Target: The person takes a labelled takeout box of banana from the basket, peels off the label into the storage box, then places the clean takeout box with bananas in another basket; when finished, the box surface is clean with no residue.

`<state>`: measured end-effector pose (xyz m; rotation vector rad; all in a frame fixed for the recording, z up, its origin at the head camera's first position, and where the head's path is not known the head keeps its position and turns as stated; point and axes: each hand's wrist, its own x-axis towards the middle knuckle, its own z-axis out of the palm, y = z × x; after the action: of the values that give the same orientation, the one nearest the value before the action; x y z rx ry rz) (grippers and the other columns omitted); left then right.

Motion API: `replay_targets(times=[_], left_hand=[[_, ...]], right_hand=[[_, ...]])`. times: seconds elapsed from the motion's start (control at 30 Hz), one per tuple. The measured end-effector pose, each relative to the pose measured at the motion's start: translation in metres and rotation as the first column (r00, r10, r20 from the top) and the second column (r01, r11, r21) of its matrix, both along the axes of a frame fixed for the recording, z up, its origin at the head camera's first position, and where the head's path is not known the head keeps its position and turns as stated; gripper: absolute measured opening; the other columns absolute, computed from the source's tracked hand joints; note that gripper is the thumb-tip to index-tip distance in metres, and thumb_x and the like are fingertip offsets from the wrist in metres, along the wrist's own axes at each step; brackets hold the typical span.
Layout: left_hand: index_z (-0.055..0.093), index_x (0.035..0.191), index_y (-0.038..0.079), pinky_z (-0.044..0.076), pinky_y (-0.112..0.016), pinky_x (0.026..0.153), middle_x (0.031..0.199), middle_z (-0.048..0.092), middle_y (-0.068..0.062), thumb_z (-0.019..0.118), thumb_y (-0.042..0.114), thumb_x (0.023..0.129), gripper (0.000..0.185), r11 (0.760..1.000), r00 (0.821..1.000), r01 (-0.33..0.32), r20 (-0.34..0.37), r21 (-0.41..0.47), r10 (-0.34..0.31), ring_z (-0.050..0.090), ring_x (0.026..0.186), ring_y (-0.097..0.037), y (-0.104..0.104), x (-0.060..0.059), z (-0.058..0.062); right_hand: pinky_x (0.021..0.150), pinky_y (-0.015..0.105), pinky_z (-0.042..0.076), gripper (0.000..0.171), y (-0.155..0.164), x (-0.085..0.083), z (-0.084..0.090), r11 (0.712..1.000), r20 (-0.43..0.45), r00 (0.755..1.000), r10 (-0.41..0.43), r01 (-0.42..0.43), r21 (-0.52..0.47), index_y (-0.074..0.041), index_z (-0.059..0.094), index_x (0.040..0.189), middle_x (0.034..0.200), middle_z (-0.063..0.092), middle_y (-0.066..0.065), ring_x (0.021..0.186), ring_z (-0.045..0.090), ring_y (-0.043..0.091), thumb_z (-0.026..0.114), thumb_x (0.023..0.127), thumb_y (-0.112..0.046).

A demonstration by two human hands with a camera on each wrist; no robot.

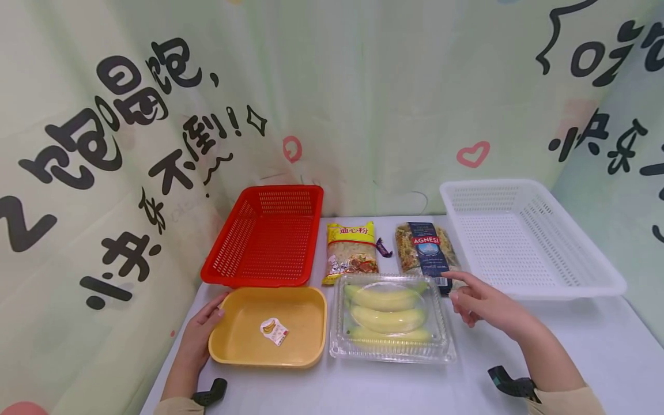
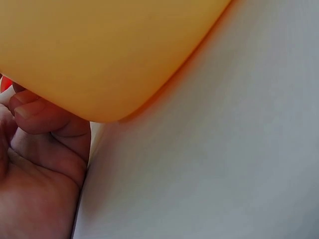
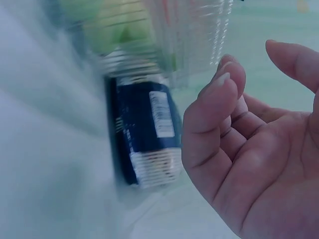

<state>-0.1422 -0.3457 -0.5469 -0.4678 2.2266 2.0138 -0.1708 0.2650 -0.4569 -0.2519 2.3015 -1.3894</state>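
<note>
While left hand (image 1: 197, 334) grips left rim of yellow tray (image 1: 236, 331), lower left of frame, right hand (image 1: 482, 304), lower right, holds nothing: index stretched, other fingers loosely bent. Tray has banana-picture label (image 1: 274, 331). Lower centre: clear box (image 1: 391, 354) of bananas (image 1: 389, 319). Centre: yellow-topped bag (image 1: 351, 253) reading "通心粉", dark-labelled bag (image 1: 427, 248) reading "AGNESI".

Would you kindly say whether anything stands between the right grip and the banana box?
Visibly, only the Agnesi bag, whose near end lies by the banana box at its far right corner, near the right grip.
</note>
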Motion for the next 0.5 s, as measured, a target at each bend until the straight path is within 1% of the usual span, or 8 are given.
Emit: replay_targets(times=[0.13, 0.23, 0.37, 0.5], left_hand=[[0.042, 0.151, 0.025, 0.050, -0.014, 0.092, 0.154, 0.044, 0.005, 0.060, 0.046, 0.095, 0.062, 1.000, 1.000, 0.001, 0.004, -0.002, -0.001, 0.056, 0.115, 0.005, 0.000, 0.000, 0.000], [0.042, 0.151, 0.025, 0.050, -0.014, 0.092, 0.152, 0.046, 0.007, 0.060, 0.046, 0.096, 0.061, 1.000, 1.000, 0.000, 0.002, -0.002, 0.000, 0.057, 0.114, 0.005, 0.000, 0.000, 0.001], [0.043, 0.150, 0.024, 0.050, -0.014, 0.092, 0.149, 0.048, 0.009, 0.059, 0.043, 0.097, 0.059, 1.000, 1.000, 0.003, -0.004, 0.004, -0.003, 0.057, 0.114, 0.005, 0.001, 0.000, 0.001], [0.042, 0.151, 0.024, 0.050, -0.013, 0.092, 0.151, 0.046, 0.008, 0.059, 0.045, 0.097, 0.060, 1.000, 1.000, 0.003, -0.005, 0.008, -0.003, 0.056, 0.115, 0.005, 0.001, 0.000, 0.002]], right_hand=[[0.062, 0.033, 0.053, 0.063, 0.003, -0.002, -0.011, 1.000, 0.017, 1.000, -0.015, 0.015, -0.002, -0.015, 0.021, 0.155, 0.087, 0.056, 0.016, 0.070, 0.057, 0.023, 0.052, 0.103, -0.031], [0.064, 0.035, 0.055, 0.066, 0.005, -0.002, -0.018, 1.000, 0.032, 0.999, 0.001, 0.000, -0.022, -0.015, 0.018, 0.156, 0.093, 0.059, 0.020, 0.072, 0.059, 0.023, 0.054, 0.102, -0.030], [0.066, 0.039, 0.057, 0.071, 0.007, -0.001, -0.023, 0.997, 0.046, 0.998, 0.047, -0.044, -0.065, -0.014, 0.012, 0.157, 0.101, 0.059, 0.020, 0.076, 0.062, 0.025, 0.054, 0.102, -0.027], [0.067, 0.041, 0.059, 0.073, 0.006, 0.000, -0.026, 0.991, 0.053, 0.994, 0.091, -0.085, -0.101, -0.017, 0.006, 0.158, 0.101, 0.058, 0.016, 0.079, 0.063, 0.025, 0.052, 0.103, -0.027]])
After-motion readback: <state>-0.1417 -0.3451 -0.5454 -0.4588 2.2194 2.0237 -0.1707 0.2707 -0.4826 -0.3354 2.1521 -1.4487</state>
